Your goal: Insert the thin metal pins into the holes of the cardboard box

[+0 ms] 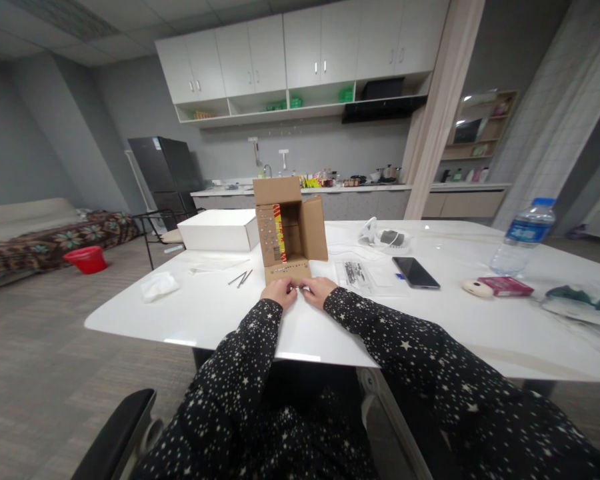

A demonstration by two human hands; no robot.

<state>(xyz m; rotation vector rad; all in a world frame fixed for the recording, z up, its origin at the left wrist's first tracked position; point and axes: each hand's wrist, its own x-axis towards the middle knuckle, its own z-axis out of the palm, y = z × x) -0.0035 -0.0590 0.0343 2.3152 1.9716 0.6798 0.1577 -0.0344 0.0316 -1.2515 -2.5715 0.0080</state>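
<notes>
An open cardboard box (pixel 265 237) stands on the table with its flaps spread. Small shiny pieces dot its left side and front flap (pixel 275 272). My left hand (pixel 281 293) is closed at that front flap's near edge, fingertips pressed together. Just beside it my right hand (pixel 319 292) is also closed, its fingertips nearly meeting the left ones. Something tiny and dark shows between the two hands, too small to name. To the right lies a clear plastic case (pixel 356 276) holding many small metal parts.
A white box (pixel 219 230), thin metal tools (pixel 241 278) and a crumpled tissue (pixel 160 285) lie left. On the right are a phone (pixel 416 273), a white device with cable (pixel 369 230), a magenta pack (pixel 512 287) and a water bottle (pixel 529 230). The table's near edge (pixel 310 358) runs below my forearms.
</notes>
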